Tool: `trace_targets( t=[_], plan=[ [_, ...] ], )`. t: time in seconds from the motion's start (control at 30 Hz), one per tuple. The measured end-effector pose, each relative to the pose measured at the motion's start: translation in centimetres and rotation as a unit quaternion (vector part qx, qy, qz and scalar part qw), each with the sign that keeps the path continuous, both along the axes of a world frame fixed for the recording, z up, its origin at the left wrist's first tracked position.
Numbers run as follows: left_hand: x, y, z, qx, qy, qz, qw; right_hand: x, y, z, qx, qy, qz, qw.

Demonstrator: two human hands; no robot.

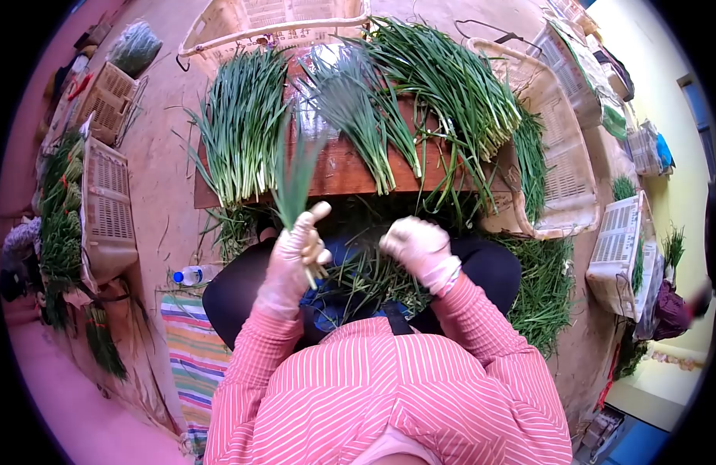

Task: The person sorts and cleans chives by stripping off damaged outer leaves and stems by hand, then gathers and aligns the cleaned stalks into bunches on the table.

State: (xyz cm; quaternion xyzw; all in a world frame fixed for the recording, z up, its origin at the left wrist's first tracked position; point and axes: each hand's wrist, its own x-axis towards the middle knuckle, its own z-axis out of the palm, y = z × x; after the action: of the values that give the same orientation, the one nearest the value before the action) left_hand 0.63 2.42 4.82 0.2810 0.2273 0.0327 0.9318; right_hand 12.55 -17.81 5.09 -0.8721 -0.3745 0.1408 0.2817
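Observation:
My left hand, in a pale thin glove, is closed around a small bunch of garlic chives. Their green leaves point up and away, blurred at the tips, and the pale stem ends stick out below the fingers. My right hand, gloved too, is curled shut over my lap; whatever its fingers may hold is hidden. Beyond both hands, a low wooden table carries a neat chive pile on the left, a smaller bunch in the middle and a large heap on the right.
Loose leaves cover my lap, with more chives heaped at my right. A plastic crate stands right of the table, another behind it. A bottle lies by a striped mat. Chive-filled crates line the left side.

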Motion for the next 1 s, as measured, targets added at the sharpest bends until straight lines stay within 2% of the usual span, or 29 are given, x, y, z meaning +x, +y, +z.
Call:
trace_targets(
  t=[0.1, 0.13, 0.17, 0.23, 0.27, 0.3, 0.37, 0.43, 0.47, 0.5, 0.53, 0.57, 0.63, 0.7, 0.73, 0.77, 0.83, 0.87, 0.9, 0.97, 1.0],
  plan=[
    [0.4, 0.7, 4.2, 0.076, -0.092, 0.049, 0.992, 3.0, 2.4, 2.3, 0.014, -0.118, -0.125, 0.985],
    [1.0, 0.9, 4.5, 0.074, -0.090, 0.050, 0.992, 4.0, 3.4, 1.6, -0.012, -0.171, -0.135, 0.976],
    [1.7, 0.9, 4.4, 0.078, -0.058, 0.050, 0.994, 4.9, 4.1, 0.6, -0.009, -0.174, -0.135, 0.975],
    [3.2, 1.1, 3.0, 0.089, 0.008, 0.030, 0.996, 6.4, 5.3, -1.5, -0.077, -0.218, -0.089, 0.969],
    [3.6, 1.3, 1.8, 0.082, 0.011, 0.006, 0.997, 6.7, 5.5, -2.0, -0.096, -0.166, -0.092, 0.977],
    [3.9, 1.3, 1.3, 0.060, 0.031, -0.013, 0.998, 6.6, 5.5, -1.6, -0.094, -0.168, -0.089, 0.977],
    [4.1, 1.1, 0.3, 0.033, 0.005, -0.046, 0.998, 5.2, 4.7, -0.5, -0.002, -0.155, -0.129, 0.979],
    [4.2, 0.7, -0.8, 0.002, 0.021, -0.052, 0.998, 3.9, 3.9, 0.4, 0.023, -0.124, -0.117, 0.985],
    [4.2, 0.4, -1.5, 0.012, 0.029, -0.048, 0.998, 3.0, 3.7, 1.1, 0.128, 0.095, -0.139, 0.977],
    [4.2, 0.0, -2.0, 0.022, 0.036, -0.044, 0.998, 2.1, 3.5, 1.3, 0.225, 0.307, -0.153, 0.912],
    [4.2, 0.0, -2.3, 0.021, 0.018, -0.064, 0.998, 1.3, 3.2, 0.7, 0.255, 0.323, -0.134, 0.901],
    [4.1, -0.5, -2.3, 0.001, 0.001, -0.062, 0.998, 0.5, 2.9, 0.7, 0.212, 0.321, -0.108, 0.917],
    [3.9, -1.3, -2.1, -0.016, 0.007, -0.077, 0.997, -1.3, 2.5, -0.6, 0.138, 0.066, 0.003, 0.988],
    [3.4, -2.2, -1.8, -0.067, -0.003, -0.084, 0.994, -2.8, 2.5, -0.2, 0.077, -0.041, 0.066, 0.994],
    [3.0, -1.9, -2.9, -0.097, 0.017, -0.088, 0.991, -2.7, 2.2, -0.4, 0.093, 0.085, 0.073, 0.989],
    [2.7, -1.5, -3.8, -0.127, 0.038, -0.092, 0.987, -2.1, 2.2, -0.1, 0.093, 0.085, 0.073, 0.989],
    [2.7, -1.4, -3.0, -0.108, 0.092, -0.054, 0.988, 0.5, 2.5, 1.0, 0.150, 0.074, -0.022, 0.986],
    [2.7, -1.2, -2.7, -0.102, 0.097, -0.043, 0.989, 1.9, 2.6, 2.0, 0.082, -0.040, -0.075, 0.993],
    [2.6, -1.2, -2.1, -0.072, 0.091, -0.038, 0.993, 3.3, 2.9, 0.7, 0.057, -0.120, -0.117, 0.984],
    [2.8, -0.8, -1.7, -0.057, 0.060, -0.031, 0.996, 5.6, 3.9, -0.2, -0.027, -0.133, -0.137, 0.981],
    [2.8, -0.6, -1.9, -0.056, 0.057, -0.031, 0.996, 6.0, 4.6, -0.8, -0.073, -0.177, -0.124, 0.974]
  ],
)
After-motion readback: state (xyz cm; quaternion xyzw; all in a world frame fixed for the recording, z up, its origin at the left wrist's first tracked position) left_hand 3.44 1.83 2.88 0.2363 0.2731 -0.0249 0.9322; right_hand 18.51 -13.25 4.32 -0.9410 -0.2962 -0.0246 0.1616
